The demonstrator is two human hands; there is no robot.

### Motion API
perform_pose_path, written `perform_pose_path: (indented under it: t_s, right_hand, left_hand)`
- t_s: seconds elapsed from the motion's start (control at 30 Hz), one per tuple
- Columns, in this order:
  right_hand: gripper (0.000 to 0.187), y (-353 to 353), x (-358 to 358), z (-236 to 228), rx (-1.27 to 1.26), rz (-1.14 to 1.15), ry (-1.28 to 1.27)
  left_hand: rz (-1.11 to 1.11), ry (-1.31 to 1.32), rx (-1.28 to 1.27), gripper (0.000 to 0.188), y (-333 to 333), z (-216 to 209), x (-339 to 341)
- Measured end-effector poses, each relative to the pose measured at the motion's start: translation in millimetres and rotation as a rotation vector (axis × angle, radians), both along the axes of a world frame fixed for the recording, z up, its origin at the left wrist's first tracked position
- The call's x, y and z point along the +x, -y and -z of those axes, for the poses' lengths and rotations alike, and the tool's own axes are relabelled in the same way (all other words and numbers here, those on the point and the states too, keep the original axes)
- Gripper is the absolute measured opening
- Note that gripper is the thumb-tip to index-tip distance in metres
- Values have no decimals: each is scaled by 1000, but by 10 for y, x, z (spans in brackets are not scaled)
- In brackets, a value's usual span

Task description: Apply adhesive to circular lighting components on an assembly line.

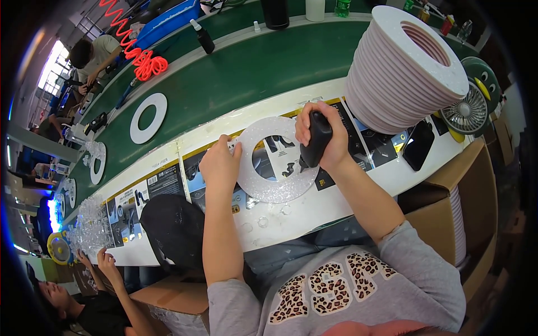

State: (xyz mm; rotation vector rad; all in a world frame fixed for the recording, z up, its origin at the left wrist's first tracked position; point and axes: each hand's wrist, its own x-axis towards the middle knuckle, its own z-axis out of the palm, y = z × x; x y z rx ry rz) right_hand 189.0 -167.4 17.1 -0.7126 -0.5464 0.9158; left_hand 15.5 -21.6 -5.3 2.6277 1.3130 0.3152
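A worker's right hand (324,137) wraps its fingers around a black bottle (317,134), its narrow tip pointed down at the right side of a white ring (269,190) lying flat on printed card sheets (168,187) atop a white table (314,210). The left hand (221,163) rests at the ring's left edge, thumb and forefinger close together; whether they pinch something small cannot be told. Work on this ring appears under way, not finished. A tall, ribbed-looking stack of similar rings (386,73) rises at right, though whether those are done or waiting is unclear. Another bare ring (147,137) lies on the smooth green belt (241,67); a farther ring (93,178) seems to carry clear pieces, suggesting a more advanced stage. The rings are flat, round-holed and speckled with glitter. Glassy, crumpled-looking clear pieces (92,221) heap at left, and a brown cardboard box (428,227) stands at right.
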Motion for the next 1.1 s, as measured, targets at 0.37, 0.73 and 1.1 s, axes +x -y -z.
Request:
perform_pose_path:
  t_s: [0.37, 0.73, 1.1]
  right_hand:
    - [39, 46, 82, -79, 94, 11, -71]
    - [40, -11, -280, 8, 182, -97, -72]
    - [42, -53, -350, 70, 139, -148, -33]
  left_hand:
    - [-5, 5, -8, 32, 11, -17, -6]
    - [5, 37, -9, 30, -18, 30, -12]
    - [14, 49, 11, 31, -9, 33, -14]
